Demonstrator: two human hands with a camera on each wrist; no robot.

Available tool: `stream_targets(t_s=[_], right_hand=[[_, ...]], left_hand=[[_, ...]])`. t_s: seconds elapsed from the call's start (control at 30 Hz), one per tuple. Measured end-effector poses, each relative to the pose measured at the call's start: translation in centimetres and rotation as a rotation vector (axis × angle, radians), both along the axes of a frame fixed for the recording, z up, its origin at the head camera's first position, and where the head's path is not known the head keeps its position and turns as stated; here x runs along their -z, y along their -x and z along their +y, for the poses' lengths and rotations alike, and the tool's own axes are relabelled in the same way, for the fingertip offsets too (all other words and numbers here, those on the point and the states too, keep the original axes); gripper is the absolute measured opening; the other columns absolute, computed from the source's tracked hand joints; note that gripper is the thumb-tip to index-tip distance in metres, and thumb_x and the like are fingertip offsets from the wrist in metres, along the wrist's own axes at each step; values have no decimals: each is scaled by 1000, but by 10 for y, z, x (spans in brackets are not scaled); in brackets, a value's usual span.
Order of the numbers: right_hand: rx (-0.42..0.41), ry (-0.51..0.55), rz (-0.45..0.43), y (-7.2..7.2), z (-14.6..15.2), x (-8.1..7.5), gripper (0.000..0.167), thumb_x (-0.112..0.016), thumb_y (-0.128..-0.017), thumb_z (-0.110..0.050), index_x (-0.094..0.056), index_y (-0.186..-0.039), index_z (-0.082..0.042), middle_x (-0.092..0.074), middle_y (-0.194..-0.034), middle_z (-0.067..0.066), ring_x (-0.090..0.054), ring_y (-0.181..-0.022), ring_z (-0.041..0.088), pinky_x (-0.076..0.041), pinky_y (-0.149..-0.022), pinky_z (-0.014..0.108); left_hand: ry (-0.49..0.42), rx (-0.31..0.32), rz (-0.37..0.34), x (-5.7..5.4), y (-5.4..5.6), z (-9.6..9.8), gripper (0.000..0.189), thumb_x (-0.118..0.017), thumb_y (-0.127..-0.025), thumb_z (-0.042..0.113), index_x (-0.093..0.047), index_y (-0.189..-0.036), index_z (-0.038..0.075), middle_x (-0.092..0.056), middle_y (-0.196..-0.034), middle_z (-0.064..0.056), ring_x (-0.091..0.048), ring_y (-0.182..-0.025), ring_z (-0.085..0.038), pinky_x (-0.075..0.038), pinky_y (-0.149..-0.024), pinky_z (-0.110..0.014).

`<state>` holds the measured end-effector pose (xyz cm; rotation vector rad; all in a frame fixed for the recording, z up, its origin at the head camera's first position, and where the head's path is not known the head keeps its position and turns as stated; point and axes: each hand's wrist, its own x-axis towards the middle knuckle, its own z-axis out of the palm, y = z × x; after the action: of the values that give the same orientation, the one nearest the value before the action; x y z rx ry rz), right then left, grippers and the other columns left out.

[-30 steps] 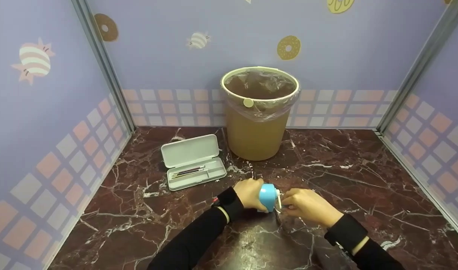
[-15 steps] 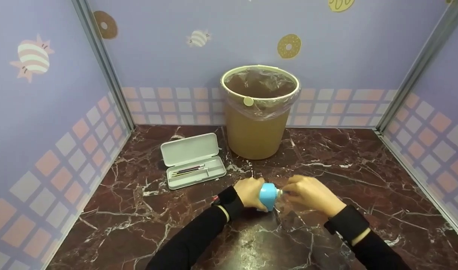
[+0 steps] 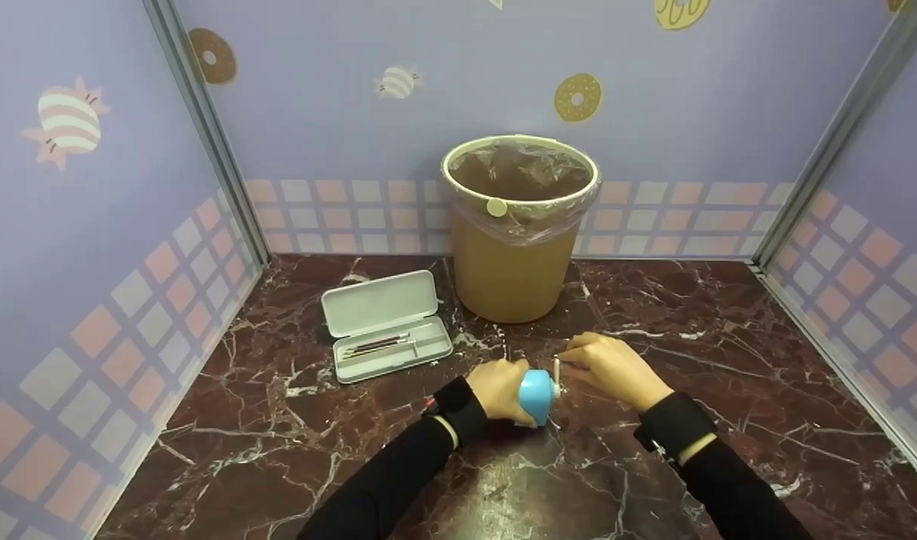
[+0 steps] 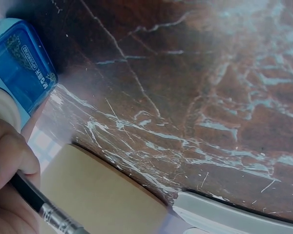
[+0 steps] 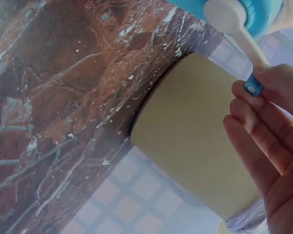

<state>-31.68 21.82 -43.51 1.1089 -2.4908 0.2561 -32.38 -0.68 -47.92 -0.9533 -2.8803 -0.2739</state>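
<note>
A light blue crank pencil sharpener (image 3: 535, 397) is gripped by my left hand (image 3: 497, 388) close over the table. Its clear blue shavings bin (image 4: 24, 61), with shavings inside, shows in the left wrist view. The same hand's fingers curl round a black pencil (image 4: 31, 195) with a silver ferrule, which sticks out behind the sharpener. My right hand (image 3: 608, 367) pinches the blue knob (image 5: 253, 86) at the end of the white crank handle (image 5: 249, 46) between thumb and index finger. In the head view the crank points up from the sharpener's right side.
An open grey-white pencil case (image 3: 380, 300) lies at the left back with several pencils (image 3: 376, 345) in it. Behind the hands stands a tan waste bin (image 3: 515, 270) with a clear liner. Patterned panels wall the marble-look table (image 3: 278, 465) on three sides.
My right hand has turned the crank, moving from beside the sharpener's lower right up to its upper right. The left hand and the sharpener hold nearly still.
</note>
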Motion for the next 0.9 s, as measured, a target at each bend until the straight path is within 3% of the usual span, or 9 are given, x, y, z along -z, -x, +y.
stream_targets(t_s=[0.37,0.9], right_hand=[[74,-21,26,7,-5,14,14,-78,-86,-8,-81,-99,-9,-71,-90,7,-68,-82,24,-58,-69,40],[85,-54,45,14,-12,34,7,-77,-81,-2,-76,-82,-9,-68,-79,6,-65,-73,24,-56,-61,41]], left_hand=[[-8,-3,-13,0,-2,1,70,-94,-61,54,-63,-107,11,-75,-92,-5,-74,-79,-20,-60,-69,-34],[-33,-2,-16,2,-2,0,70,-94,-60,53,-63,-107,11,-74,-90,-5,-72,-76,-20,-59,-65,-35]])
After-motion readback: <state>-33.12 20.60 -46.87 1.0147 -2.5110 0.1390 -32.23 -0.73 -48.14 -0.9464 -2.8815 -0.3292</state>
